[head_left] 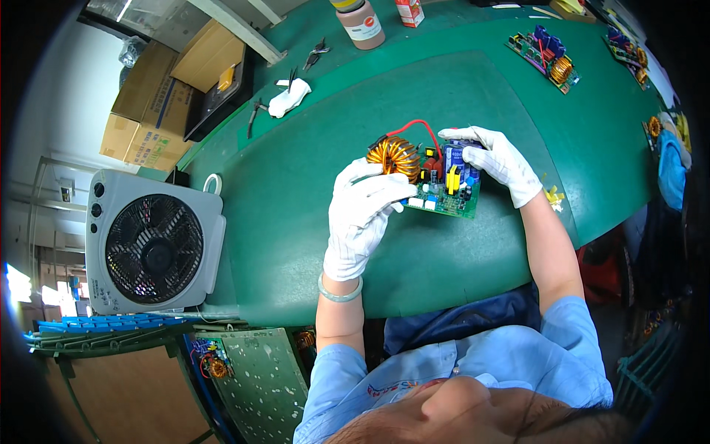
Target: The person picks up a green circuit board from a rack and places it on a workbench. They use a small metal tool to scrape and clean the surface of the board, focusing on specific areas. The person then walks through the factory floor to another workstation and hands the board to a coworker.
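Note:
Between my two white-gloved hands is a green circuit board (452, 204), raised toward me over the green mat. My left hand (362, 203) grips its left end, fingers by the large copper-wound coil (394, 157). At the other end, my right hand (494, 159) is closed around the blue capacitors (457, 154). A red wire (420, 124) arches over the top from the coil side to the middle. Yellow parts (452, 180) and small white connectors stand along the near side. The board's underside is hidden.
A grey box fan (154, 248) stands at the left, below cardboard boxes (140, 111). Pliers (316, 55), a white cloth (289, 98) and a pinkish bottle (362, 28) lie or stand farther back. More circuit boards (545, 58) rest at the far right. Yellow scraps (553, 198) lie beside my right wrist.

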The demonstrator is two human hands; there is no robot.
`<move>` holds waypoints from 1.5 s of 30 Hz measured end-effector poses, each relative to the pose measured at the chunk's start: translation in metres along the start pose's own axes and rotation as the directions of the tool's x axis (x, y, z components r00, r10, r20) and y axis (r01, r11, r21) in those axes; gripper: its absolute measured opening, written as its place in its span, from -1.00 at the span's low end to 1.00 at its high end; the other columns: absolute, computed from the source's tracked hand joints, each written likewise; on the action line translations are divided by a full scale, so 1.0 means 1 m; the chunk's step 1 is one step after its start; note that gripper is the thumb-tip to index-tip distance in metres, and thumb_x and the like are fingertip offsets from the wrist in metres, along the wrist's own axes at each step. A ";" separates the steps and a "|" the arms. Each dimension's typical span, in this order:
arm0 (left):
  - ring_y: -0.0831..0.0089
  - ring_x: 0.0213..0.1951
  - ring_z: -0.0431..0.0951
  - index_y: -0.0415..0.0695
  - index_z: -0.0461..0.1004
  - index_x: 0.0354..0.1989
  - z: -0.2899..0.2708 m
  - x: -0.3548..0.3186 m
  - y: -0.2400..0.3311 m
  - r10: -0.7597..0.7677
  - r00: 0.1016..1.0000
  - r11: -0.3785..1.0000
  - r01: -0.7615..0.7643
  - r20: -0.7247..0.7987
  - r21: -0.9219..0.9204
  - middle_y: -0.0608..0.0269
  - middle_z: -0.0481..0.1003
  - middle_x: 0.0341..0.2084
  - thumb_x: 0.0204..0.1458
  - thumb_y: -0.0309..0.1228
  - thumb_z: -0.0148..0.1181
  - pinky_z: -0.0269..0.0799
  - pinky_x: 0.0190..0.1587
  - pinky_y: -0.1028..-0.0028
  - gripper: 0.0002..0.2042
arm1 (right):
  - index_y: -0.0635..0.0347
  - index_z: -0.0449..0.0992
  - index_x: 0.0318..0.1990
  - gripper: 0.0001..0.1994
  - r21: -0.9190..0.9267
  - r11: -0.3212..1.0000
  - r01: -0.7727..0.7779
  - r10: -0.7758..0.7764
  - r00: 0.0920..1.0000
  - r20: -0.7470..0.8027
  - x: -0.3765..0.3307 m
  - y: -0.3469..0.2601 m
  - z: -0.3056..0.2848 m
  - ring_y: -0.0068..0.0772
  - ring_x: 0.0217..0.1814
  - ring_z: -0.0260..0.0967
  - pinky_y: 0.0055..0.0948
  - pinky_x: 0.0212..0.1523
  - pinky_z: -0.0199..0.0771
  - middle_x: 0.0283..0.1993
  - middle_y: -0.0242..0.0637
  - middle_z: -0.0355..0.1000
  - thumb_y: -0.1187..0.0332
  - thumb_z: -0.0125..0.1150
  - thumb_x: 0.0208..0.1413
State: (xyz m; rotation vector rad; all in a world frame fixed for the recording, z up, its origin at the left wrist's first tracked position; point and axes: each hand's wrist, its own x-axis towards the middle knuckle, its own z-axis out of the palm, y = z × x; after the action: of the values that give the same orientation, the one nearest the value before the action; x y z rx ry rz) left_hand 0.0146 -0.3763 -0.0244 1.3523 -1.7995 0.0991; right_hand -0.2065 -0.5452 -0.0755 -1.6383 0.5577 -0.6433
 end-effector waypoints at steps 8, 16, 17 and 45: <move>0.32 0.00 0.46 0.01 0.66 -0.13 -0.002 -0.002 -0.004 -0.038 0.999 0.990 0.038 0.008 -0.139 0.36 0.63 -0.23 -0.19 -0.58 0.34 0.34 0.17 0.34 -0.63 | 0.24 0.48 0.18 -0.35 -0.020 0.999 -0.040 0.041 0.998 0.042 0.004 0.003 -0.003 -0.49 0.13 0.39 -0.41 0.23 0.33 0.14 -0.26 0.48 -0.06 0.27 0.06; 0.23 0.04 0.42 0.01 0.64 -0.04 -0.019 0.000 0.002 -0.094 0.986 0.973 0.121 0.140 -0.195 0.34 0.58 -0.10 -0.08 -0.24 0.41 0.33 0.17 0.26 -0.62 | 0.10 0.55 0.13 -0.57 -0.020 1.000 -0.002 0.001 1.000 -0.004 0.001 0.001 0.000 -0.51 0.00 0.44 -0.45 0.12 0.40 -0.04 -0.28 0.54 0.17 0.29 0.12; 0.24 0.02 0.43 0.02 0.64 -0.05 -0.019 -0.001 0.000 -0.073 0.988 0.983 0.095 0.137 -0.158 0.35 0.58 -0.12 -0.08 -0.24 0.41 0.33 0.16 0.26 -0.64 | 0.09 0.55 0.13 -0.57 -0.024 1.000 -0.014 0.014 1.000 -0.003 0.001 0.001 0.001 -0.51 0.00 0.43 -0.44 0.12 0.40 -0.04 -0.28 0.54 0.18 0.30 0.12; 0.36 -0.23 0.59 -0.01 0.63 -0.42 -0.038 0.035 0.000 0.105 0.880 0.994 -0.099 0.463 -0.037 0.42 0.63 -0.38 -0.07 -0.26 0.31 0.33 -0.01 0.32 -0.87 | 0.08 0.61 0.06 -0.48 -0.053 0.999 0.003 -0.003 1.000 0.001 -0.005 -0.012 -0.002 -0.41 0.00 0.43 -0.46 0.09 0.39 -0.07 -0.27 0.50 0.04 0.48 -0.04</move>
State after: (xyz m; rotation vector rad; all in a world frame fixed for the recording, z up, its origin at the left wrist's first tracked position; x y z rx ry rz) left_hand 0.0353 -0.3826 0.0231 1.3497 -2.2672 -0.1985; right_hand -0.2110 -0.5415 -0.0638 -1.6892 0.5757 -0.6352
